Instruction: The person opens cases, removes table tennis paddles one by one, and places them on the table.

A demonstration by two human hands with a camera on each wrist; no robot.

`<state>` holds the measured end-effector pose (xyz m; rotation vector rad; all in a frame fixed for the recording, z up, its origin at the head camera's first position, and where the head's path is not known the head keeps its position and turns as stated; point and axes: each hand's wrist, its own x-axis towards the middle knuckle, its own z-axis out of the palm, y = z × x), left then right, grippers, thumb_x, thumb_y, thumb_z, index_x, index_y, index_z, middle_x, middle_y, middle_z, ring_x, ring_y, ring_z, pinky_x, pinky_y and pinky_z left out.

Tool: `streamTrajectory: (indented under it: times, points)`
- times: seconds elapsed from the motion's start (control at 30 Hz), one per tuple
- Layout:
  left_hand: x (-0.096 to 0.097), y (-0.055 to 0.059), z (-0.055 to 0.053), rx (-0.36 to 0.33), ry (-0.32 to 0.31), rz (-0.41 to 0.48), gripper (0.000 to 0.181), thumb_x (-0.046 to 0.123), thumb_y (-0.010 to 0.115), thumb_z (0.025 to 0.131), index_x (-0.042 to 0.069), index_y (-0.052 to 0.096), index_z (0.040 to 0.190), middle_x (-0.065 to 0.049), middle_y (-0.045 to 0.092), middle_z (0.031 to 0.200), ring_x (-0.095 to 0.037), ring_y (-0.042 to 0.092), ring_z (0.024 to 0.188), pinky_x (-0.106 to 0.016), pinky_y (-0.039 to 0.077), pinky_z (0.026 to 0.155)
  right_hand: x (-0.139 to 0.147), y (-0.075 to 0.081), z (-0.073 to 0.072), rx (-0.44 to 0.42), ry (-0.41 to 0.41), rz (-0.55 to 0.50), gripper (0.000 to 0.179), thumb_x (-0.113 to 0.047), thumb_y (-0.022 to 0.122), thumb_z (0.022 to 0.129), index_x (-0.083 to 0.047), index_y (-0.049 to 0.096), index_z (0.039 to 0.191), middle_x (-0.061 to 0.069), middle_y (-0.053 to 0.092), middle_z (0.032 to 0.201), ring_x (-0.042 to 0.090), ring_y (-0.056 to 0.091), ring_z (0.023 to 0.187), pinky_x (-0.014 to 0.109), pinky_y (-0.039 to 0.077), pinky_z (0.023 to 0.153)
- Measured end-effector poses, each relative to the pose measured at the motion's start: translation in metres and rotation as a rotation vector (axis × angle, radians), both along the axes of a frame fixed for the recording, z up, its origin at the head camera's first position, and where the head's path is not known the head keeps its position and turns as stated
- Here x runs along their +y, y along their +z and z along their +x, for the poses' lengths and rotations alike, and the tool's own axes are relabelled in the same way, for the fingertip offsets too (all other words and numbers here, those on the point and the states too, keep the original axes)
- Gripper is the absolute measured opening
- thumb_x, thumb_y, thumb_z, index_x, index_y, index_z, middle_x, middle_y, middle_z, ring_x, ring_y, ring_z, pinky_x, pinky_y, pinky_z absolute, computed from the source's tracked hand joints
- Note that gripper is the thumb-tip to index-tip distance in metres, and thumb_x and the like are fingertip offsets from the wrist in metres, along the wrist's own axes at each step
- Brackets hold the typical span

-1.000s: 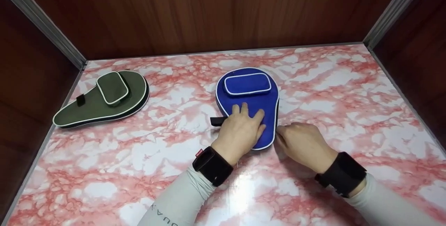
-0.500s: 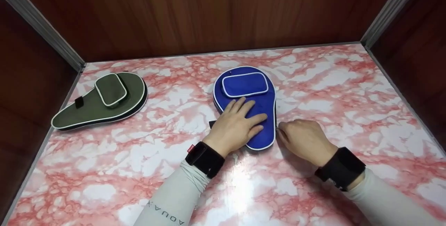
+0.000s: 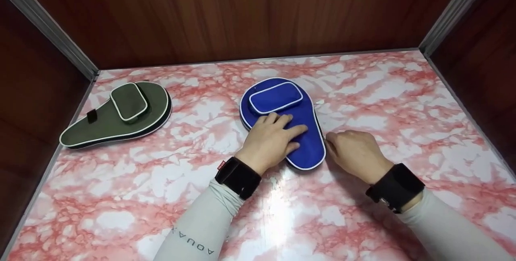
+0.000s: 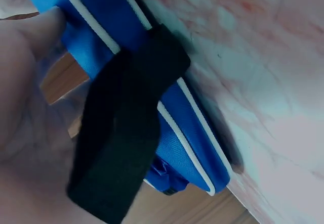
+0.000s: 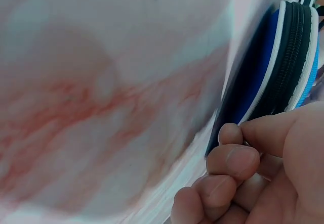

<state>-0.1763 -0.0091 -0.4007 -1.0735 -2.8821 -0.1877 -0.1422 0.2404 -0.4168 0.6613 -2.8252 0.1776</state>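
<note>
A blue table tennis bat case (image 3: 310, 140) with white piping and a raised front pocket (image 3: 276, 98) lies on the table, its round end away from me. My left hand (image 3: 268, 142) rests on it with fingers spread, just below the pocket. In the left wrist view, a black strap (image 4: 121, 133) hangs loose from the case's side. At the case's right edge, my right hand (image 3: 356, 152) pinches a zipper pull (image 5: 246, 143) between thumb and curled index finger; the pull is mostly hidden. A black zipper (image 5: 292, 57) runs along the edge there, teeth meshed where visible.
An olive green bat case (image 3: 109, 126) with a pocket and a short black strap (image 3: 92, 116) lies at the left on the red and white marbled table (image 3: 387, 100). Dark wood panels (image 3: 258, 15) wall in the back and both sides.
The blue case has turned, its round end swinging left and its narrow end slightly right. My right hand has moved a little away from me along its edge; the left has shifted slightly left.
</note>
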Motion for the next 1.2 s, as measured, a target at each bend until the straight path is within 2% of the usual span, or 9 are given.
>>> streamTrajectory:
  times: [0.3,0.77,1.2]
  points:
    - [0.001,0.001,0.0,-0.025,0.013,-0.013,0.048,0.044,0.059,0.114,0.038,0.059,0.161,-0.008,0.053,0.166,-0.033,0.051,0.145,-0.051,0.04,0.119,0.004,0.0,0.012,-0.001,0.036,0.013,0.029,-0.011,0.071,0.103,-0.013,0.059,0.076,0.002,0.056,0.059,0.031,0.062,0.057,0.051,0.049,0.05]
    - [0.001,0.0,0.002,-0.005,0.019,-0.019,0.047,0.044,0.059,0.114,0.038,0.059,0.161,-0.007,0.053,0.165,-0.032,0.051,0.145,-0.051,0.042,0.117,0.001,0.0,0.035,-0.037,0.058,0.002,0.04,-0.017,0.075,0.101,-0.02,0.053,0.068,-0.004,0.051,0.057,0.027,0.062,0.058,0.049,0.05,0.052]
    - [0.001,0.0,0.003,-0.005,0.019,-0.009,0.047,0.044,0.059,0.114,0.038,0.06,0.16,-0.008,0.054,0.165,-0.033,0.052,0.143,-0.051,0.043,0.114,-0.015,-0.002,0.049,0.006,0.114,0.022,0.044,-0.016,0.074,0.101,-0.021,0.05,0.064,-0.005,0.05,0.054,0.023,0.059,0.05,0.046,0.05,0.051]
